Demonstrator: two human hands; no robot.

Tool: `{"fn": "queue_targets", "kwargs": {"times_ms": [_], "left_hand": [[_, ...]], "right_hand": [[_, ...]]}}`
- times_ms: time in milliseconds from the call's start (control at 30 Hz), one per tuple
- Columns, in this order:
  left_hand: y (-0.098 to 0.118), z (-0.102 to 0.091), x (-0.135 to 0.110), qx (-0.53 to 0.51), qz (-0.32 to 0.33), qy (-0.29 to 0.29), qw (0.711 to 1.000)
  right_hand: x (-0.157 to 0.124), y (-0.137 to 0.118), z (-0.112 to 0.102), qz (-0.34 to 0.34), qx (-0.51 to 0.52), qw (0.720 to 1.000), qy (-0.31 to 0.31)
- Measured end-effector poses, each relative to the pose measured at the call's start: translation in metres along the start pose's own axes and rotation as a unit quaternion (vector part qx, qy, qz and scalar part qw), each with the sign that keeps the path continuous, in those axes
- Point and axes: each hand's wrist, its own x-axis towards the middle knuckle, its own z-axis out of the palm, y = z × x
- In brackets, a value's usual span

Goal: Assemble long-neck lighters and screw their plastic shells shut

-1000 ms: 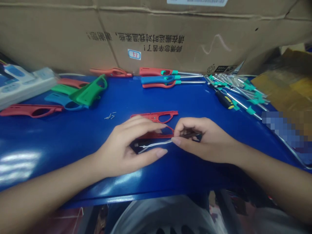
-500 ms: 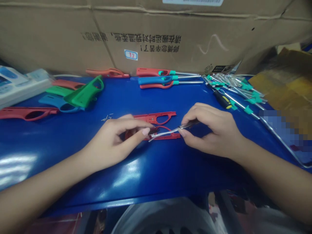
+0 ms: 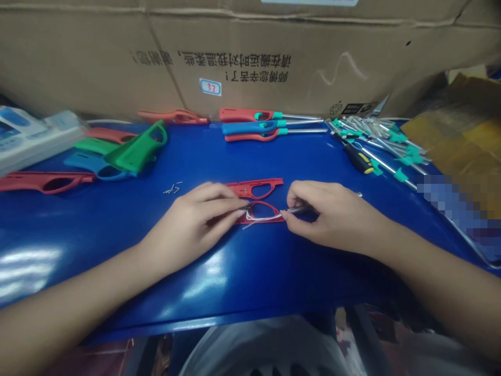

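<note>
Two red lighter casing halves lie in front of me, the far half [image 3: 274,182] beyond the near half [image 3: 270,221]. My left hand [image 3: 205,214] is closed at the near half's left end, thumb and fingers pinched over a small dark part that I cannot make out. My right hand [image 3: 329,209] is closed around a thin metal tube [image 3: 294,209] at that half's right end. White wires [image 3: 260,218] run from the tube's end across the near half towards my left fingertips. Several small screws [image 3: 172,188] lie left of the far half.
Several coloured casing pieces [image 3: 135,151] lie at left beside a white device [image 3: 43,138]. Lighters [image 3: 250,128] with metal tubes line the back, before a cardboard box [image 3: 235,31]. At right are tubes with teal parts [image 3: 409,156] and a black-yellow screwdriver [image 3: 358,158].
My right hand has lowered the metal tube and moved slightly left, to the near half's right end. The wires now lie over that half. My left hand has shifted slightly right.
</note>
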Motion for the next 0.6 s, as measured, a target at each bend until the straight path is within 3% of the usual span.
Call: {"fn": "queue_targets", "kwargs": {"times_ms": [100,300,600], "left_hand": [[-0.0012,0.0030,0.0006,0.010,0.031,-0.002,0.999],[-0.0006,0.0034,0.0009,0.018,0.030,-0.016,0.999],[0.0034,0.0007,-0.0008,0.007,-0.004,-0.046,0.999]], "right_hand": [[0.0020,0.0009,0.0024,0.013,-0.011,0.999,-0.031],[0.0028,0.0025,0.0004,0.029,-0.003,0.997,-0.072],[0.0024,0.0081,-0.0041,-0.036,0.043,0.994,-0.099]]}}
